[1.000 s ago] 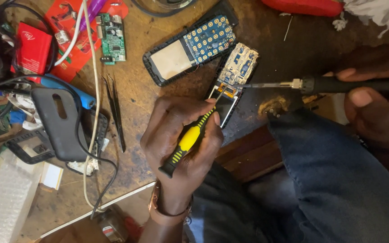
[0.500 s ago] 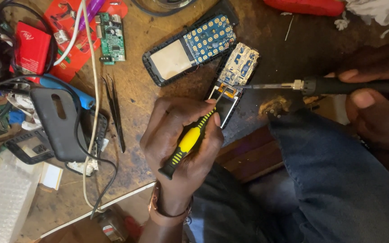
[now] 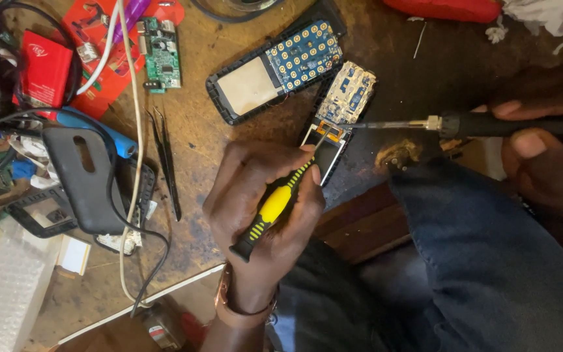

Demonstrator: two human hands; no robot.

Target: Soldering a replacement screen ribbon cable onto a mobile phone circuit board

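Wooden and scratched, the workbench point(image 3: 197, 130) is full of little phone parts. The person's left hand point(image 3: 265, 208) is closed tight around a yellow and black screwdriver point(image 3: 274, 207), and its thin metal tip touches the lower end of a small circuit board point(image 3: 340, 107) lying near the middle of the bench. The right hand point(image 3: 542, 156) is wrapped around the dark handle of a soldering iron point(image 3: 464, 124), whose long metal tip reaches in from the right and meets the same board, close to the screwdriver's tip. Just beside the board, up and to the left, lies a black phone frame point(image 3: 275, 72) with a blue keypad sheet full of gold dots. A pair of black tweezers point(image 3: 166, 160) rests to the left of the hand. Farther left sit a dark phone back cover point(image 3: 83, 179), a small green board point(image 3: 162, 55), a red box point(image 3: 45, 68) and a white cable point(image 3: 131, 143).
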